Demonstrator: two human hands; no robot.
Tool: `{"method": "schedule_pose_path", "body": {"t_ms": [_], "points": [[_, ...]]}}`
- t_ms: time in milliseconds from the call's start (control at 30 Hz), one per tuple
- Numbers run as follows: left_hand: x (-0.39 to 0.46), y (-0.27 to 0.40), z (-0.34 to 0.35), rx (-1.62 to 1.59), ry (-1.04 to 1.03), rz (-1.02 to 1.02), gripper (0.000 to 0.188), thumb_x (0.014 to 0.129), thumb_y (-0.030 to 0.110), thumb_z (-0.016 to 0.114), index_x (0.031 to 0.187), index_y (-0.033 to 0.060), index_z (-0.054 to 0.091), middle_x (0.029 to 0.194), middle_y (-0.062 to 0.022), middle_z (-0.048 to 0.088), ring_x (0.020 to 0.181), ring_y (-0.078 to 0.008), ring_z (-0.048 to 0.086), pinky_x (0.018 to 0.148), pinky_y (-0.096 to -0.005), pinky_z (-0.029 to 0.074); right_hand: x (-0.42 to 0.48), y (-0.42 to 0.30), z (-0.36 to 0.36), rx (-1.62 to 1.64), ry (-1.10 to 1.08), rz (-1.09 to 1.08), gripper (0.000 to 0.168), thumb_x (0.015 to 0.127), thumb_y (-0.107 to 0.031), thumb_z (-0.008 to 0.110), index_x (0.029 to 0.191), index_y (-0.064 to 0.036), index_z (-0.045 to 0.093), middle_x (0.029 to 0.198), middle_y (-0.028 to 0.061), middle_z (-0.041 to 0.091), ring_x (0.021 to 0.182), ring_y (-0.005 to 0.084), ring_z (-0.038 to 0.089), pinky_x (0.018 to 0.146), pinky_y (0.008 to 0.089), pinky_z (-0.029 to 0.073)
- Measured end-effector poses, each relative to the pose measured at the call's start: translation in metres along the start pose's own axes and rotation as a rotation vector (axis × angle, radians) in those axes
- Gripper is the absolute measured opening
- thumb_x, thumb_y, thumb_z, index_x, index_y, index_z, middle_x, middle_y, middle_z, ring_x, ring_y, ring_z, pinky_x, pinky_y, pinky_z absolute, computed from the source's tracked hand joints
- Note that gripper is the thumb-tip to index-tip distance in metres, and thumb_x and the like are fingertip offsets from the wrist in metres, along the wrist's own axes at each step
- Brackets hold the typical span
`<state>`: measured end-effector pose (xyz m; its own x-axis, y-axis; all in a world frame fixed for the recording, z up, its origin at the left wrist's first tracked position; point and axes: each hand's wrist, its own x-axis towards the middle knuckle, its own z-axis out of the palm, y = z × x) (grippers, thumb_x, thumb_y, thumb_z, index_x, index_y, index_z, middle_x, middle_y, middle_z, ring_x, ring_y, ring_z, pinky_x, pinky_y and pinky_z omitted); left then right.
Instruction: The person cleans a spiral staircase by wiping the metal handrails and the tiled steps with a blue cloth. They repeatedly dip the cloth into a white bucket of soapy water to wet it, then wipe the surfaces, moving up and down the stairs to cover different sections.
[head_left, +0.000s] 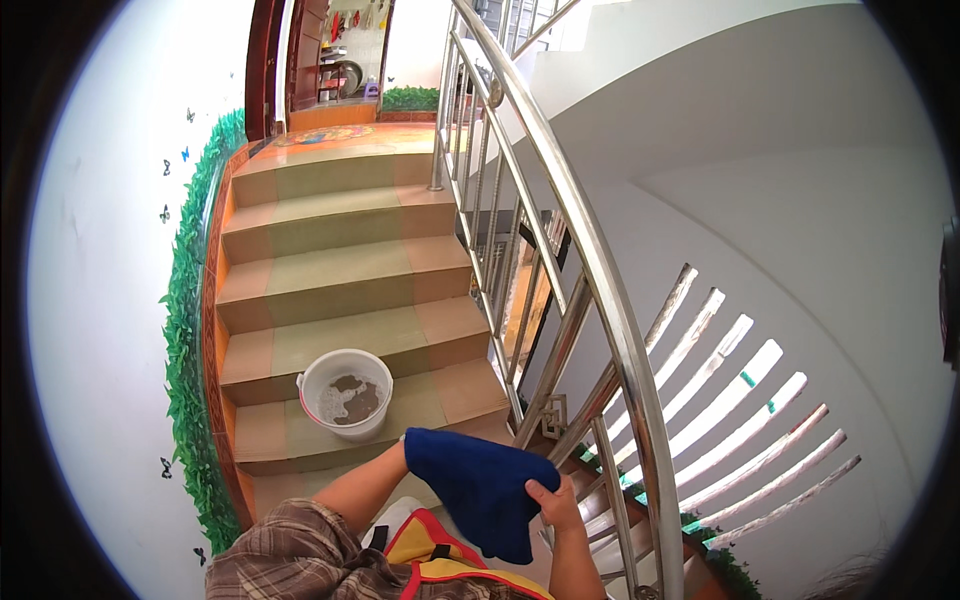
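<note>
A dark blue cloth (480, 487) is spread between my two hands, its lower end hanging down. My right hand (553, 501) grips its right edge, thumb on top. At the left end the cloth covers most of my left hand (404, 447), which holds it up from beneath; those fingers are hidden. Ahead of my left forearm, a white plastic bucket (306, 386) stands on a stair step (427, 401). Cloudy water (356, 401) with foam lies in the bucket. The cloth is apart from the bucket and near the stainless steel railing (607, 289).
Tiled stairs (337, 259) rise to a landing with a patterned floor (322, 136) and an open doorway (345, 67). A white wall (112, 300) with leaf and butterfly decals runs along the left. Beyond the railing, slatted openings (739, 394) pierce the curved wall.
</note>
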<state>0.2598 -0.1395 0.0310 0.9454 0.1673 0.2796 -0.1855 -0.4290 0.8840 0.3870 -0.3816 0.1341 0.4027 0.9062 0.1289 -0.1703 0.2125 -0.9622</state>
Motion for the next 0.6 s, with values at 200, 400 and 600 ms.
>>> {"method": "schedule_pose_path", "body": {"t_ms": [200,400,600], "points": [[-0.039,0.031,0.011,0.199,-0.551,-0.596,0.054,0.085,0.045,0.058,0.115,0.0003,0.057,0.106,-0.0139,0.064,0.097,-0.0218,0.059,0.089,-0.0340,0.044,0.042,-0.021,-0.012,-0.204,0.142,-0.263,0.023,0.083,-0.011,0.064,0.103,0.000,0.059,0.098,0.0059,0.061,0.090,0.0144,0.057,0.083,0.0278,0.044],[-0.093,0.024,0.017,0.041,-0.100,-0.725,0.053,0.086,0.043,0.057,0.117,0.0005,0.057,0.107,-0.0149,0.064,0.098,-0.0214,0.059,0.087,-0.0330,0.045,0.109,-0.068,-0.023,-0.934,0.233,-0.606,0.037,0.080,-0.019,0.066,0.109,0.001,0.055,0.114,0.0194,0.053,0.109,0.0348,0.048,0.098,0.0416,0.033],[-0.132,-0.001,0.023,-0.261,0.345,-0.948,0.045,0.084,0.031,0.063,0.116,-0.0002,0.057,0.105,-0.0117,0.065,0.095,-0.0181,0.060,0.085,-0.0313,0.047,0.207,-0.101,-0.014,-1.656,0.361,-1.011,0.051,0.077,-0.030,0.065,0.111,0.007,0.055,0.118,0.0264,0.049,0.111,0.0427,0.043,0.104,0.0503,0.024]]}}
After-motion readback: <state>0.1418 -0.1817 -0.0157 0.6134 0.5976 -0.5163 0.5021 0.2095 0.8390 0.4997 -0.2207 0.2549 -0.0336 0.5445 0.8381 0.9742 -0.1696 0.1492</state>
